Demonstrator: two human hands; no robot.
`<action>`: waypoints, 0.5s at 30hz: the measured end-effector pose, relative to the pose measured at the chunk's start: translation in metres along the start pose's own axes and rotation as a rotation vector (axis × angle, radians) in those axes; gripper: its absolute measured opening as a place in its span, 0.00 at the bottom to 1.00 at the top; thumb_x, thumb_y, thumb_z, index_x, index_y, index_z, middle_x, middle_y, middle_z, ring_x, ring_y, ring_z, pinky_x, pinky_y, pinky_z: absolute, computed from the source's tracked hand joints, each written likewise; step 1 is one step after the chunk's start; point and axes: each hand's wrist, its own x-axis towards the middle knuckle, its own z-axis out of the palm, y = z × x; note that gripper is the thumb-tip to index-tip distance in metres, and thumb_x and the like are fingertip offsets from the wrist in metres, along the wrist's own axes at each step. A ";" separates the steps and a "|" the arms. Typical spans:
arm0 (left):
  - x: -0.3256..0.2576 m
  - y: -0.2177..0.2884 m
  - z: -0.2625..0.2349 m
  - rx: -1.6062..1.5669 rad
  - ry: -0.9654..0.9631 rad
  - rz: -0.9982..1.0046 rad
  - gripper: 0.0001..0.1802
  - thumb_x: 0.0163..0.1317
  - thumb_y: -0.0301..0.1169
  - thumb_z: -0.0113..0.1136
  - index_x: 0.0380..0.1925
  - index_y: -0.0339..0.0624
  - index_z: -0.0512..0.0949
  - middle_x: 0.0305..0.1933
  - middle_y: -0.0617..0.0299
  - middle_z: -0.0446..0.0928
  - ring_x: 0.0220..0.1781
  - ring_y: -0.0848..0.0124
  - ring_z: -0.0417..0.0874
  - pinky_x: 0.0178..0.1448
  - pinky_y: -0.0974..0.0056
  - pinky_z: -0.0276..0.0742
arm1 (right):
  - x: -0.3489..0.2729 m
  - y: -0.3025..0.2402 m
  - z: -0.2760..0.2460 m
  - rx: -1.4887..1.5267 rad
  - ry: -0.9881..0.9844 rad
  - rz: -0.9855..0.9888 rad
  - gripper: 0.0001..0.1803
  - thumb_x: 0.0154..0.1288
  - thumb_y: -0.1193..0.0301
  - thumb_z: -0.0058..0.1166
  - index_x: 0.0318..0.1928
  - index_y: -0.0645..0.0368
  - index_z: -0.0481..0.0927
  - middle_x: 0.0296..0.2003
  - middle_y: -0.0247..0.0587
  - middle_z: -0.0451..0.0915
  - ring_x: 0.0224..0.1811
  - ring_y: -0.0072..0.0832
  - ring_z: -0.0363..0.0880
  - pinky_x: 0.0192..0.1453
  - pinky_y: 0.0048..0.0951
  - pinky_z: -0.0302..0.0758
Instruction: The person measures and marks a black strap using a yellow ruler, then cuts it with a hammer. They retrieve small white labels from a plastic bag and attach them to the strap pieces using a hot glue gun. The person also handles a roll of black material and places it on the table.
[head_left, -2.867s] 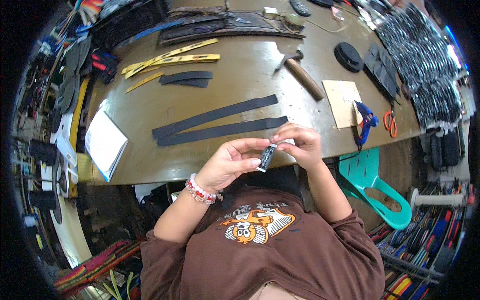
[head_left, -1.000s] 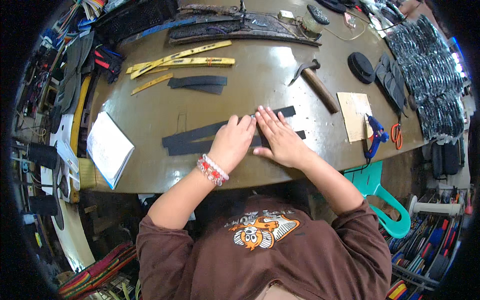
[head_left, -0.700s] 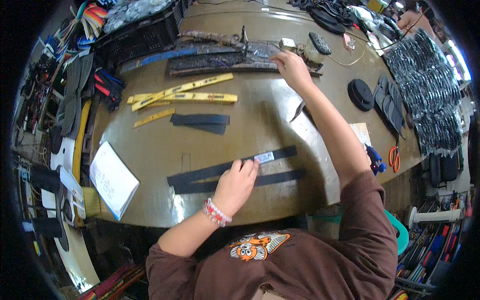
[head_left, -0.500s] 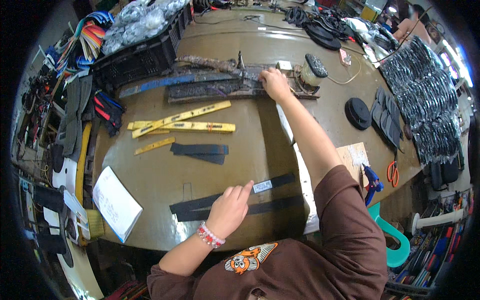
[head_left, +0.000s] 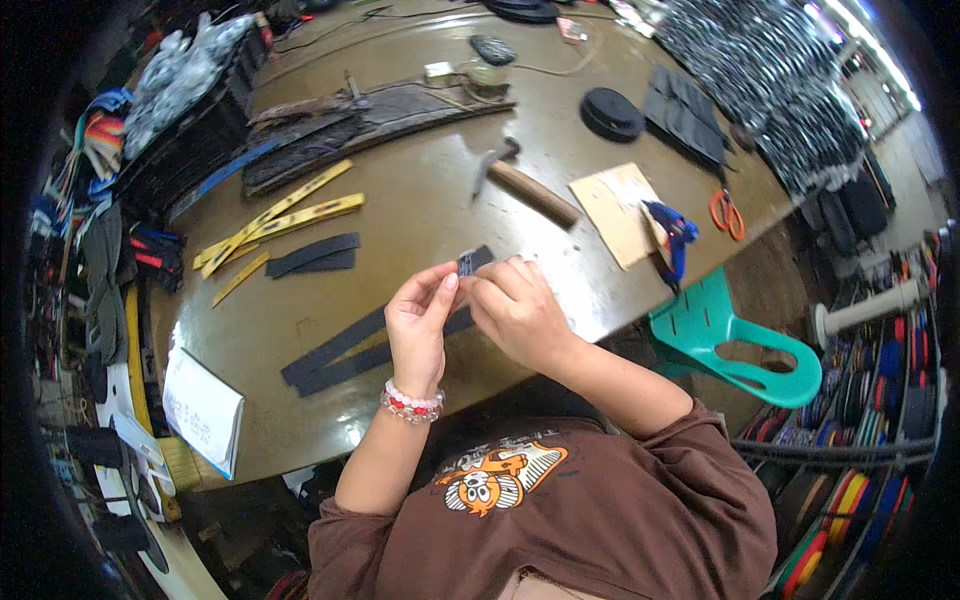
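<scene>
My left hand (head_left: pixel 420 325), with a beaded bracelet on its wrist, pinches a small printed label (head_left: pixel 467 263) between thumb and fingers. Close against it, my right hand (head_left: pixel 520 312) has its fingertips pressed together by the label's edge; what they hold is hidden. A black strap end (head_left: pixel 483 256) shows just behind the fingertips. Two long black webbing straps (head_left: pixel 335 358) lie on the table under and left of my hands, partly covered by them. Whether the label is still on a strap I cannot tell.
A hammer (head_left: pixel 535 195), a wooden board (head_left: pixel 610 210), a blue glue gun (head_left: pixel 672 240) and orange-handled scissors (head_left: pixel 728 215) lie to the right. Yellow rulers (head_left: pixel 290 215), short black strips (head_left: pixel 315 256) and a notebook (head_left: pixel 203 408) are left. A green stool (head_left: pixel 735 340) stands at the right edge.
My right hand has come back from the far side of the table to meet my left. The label is now between my fingers, and the view has shifted, showing the hammer.
</scene>
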 end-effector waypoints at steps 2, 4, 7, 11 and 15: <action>-0.015 -0.011 0.006 -0.031 -0.014 -0.076 0.10 0.63 0.24 0.58 0.44 0.37 0.75 0.45 0.61 0.78 0.46 0.74 0.79 0.49 0.69 0.77 | -0.014 -0.001 -0.011 0.051 0.035 -0.031 0.07 0.50 0.75 0.54 0.33 0.59 0.75 0.31 0.38 0.73 0.35 0.35 0.72 0.37 0.34 0.68; -0.024 -0.019 0.013 -0.054 -0.005 -0.103 0.11 0.61 0.23 0.59 0.45 0.38 0.74 0.46 0.62 0.77 0.47 0.74 0.78 0.49 0.69 0.76 | -0.026 0.001 -0.024 0.104 0.057 -0.018 0.08 0.50 0.75 0.57 0.32 0.60 0.76 0.33 0.41 0.74 0.36 0.37 0.73 0.39 0.35 0.70; -0.027 -0.020 0.022 -0.192 -0.023 -0.153 0.14 0.57 0.19 0.61 0.42 0.41 0.71 0.46 0.62 0.75 0.49 0.71 0.78 0.52 0.68 0.76 | -0.038 0.009 -0.041 0.494 -0.138 0.276 0.10 0.62 0.70 0.55 0.43 0.59 0.80 0.39 0.47 0.76 0.43 0.42 0.76 0.48 0.34 0.73; -0.027 -0.016 0.030 -0.040 -0.229 -0.012 0.16 0.53 0.15 0.62 0.39 0.40 0.70 0.43 0.61 0.74 0.45 0.73 0.78 0.51 0.69 0.77 | -0.050 0.017 -0.055 0.813 -0.114 0.462 0.14 0.67 0.68 0.49 0.49 0.60 0.78 0.41 0.43 0.80 0.42 0.27 0.79 0.48 0.30 0.74; -0.025 -0.015 0.032 0.039 -0.262 0.005 0.15 0.54 0.16 0.62 0.39 0.40 0.70 0.42 0.62 0.74 0.44 0.75 0.77 0.51 0.69 0.75 | -0.056 0.019 -0.063 0.886 -0.166 0.516 0.14 0.68 0.69 0.49 0.50 0.61 0.77 0.42 0.43 0.81 0.44 0.26 0.79 0.49 0.29 0.74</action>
